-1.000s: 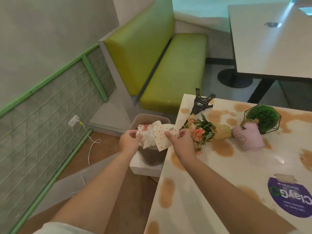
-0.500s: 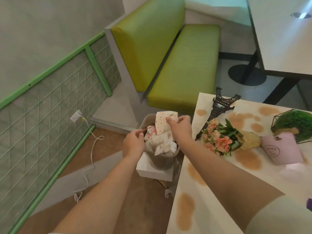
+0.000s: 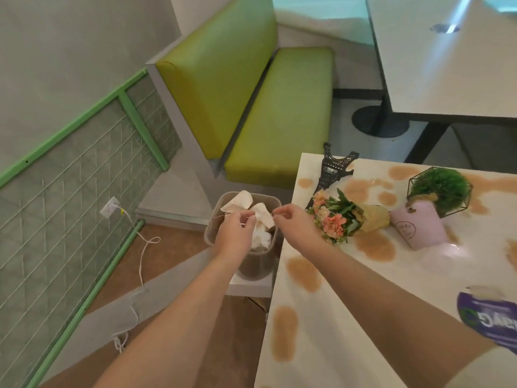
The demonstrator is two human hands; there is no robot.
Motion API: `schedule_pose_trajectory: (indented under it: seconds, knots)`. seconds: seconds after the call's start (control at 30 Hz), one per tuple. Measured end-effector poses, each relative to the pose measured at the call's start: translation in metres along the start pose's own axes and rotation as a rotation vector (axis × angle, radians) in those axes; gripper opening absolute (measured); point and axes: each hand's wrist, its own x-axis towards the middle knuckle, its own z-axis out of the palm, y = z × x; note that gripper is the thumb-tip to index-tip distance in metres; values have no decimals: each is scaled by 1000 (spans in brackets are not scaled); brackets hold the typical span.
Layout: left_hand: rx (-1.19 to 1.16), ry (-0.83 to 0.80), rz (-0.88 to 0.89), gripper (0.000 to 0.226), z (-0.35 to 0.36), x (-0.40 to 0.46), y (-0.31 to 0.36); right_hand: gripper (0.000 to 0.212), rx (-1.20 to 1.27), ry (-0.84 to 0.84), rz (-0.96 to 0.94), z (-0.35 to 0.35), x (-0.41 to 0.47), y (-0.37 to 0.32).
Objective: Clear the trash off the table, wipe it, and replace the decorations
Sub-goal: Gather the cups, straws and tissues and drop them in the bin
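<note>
Both hands hover over the trash bin (image 3: 223, 219) beside the table's left edge. The left hand (image 3: 236, 233) has its fingers curled down and seems to pinch a thin white stick (image 3: 246, 224) between thumb and fingertips, though the blur makes that hard to confirm. The right hand (image 3: 291, 226) hangs just above the bin's right rim with fingers loosely curled and nothing in them. Crumpled paper trash (image 3: 251, 208) fills the bin to its top, one pale cup-like piece standing above the rim at the far side. The bin sits on a low white block (image 3: 251, 287), touching or nearly touching the edge of the table (image 3: 321, 331).

On the white, tan-blotched tabletop a purple round sticker (image 3: 492, 323) lies at the right edge of view; its white letters are upside down and only partly seen, so they cannot be read surely. A pink pot (image 3: 419, 228) lies on its side, with small dark lettering too fine to read. Just beside it lie a flower bouquet (image 3: 338, 219) in tan wrapping, a black Eiffel Tower model (image 3: 333, 169) near the far left corner, and a green ball plant (image 3: 442, 189) in a wire frame.

Open tabletop runs along the near left edge under the right forearm. Left of the bin the brown floor holds a white cord (image 3: 140, 259) leading to a wall outlet (image 3: 110, 207). A green bench (image 3: 279, 116) stands beyond the bin.
</note>
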Motion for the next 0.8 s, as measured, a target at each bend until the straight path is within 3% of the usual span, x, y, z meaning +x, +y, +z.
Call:
schedule_pose_trajectory:
  seconds: [0.1,0.27,0.5,0.63,0.8]
  knots:
    - [-20,-41,51,21,12,-11,35,13,43,103,-65,-45,-21,-2]
    - [-13,-109,173,20,43,-38,101,13,77,264,-15,-123,-49,18]
    - [12,-285,310,20,129,-93,188,11,50,413,66,-240,-90,76]
    - [46,-388,373,8,192,-131,227,14,41,480,116,-303,-110,115]
    - [88,-515,388,23,262,-180,264,15,36,554,192,-367,-127,164]
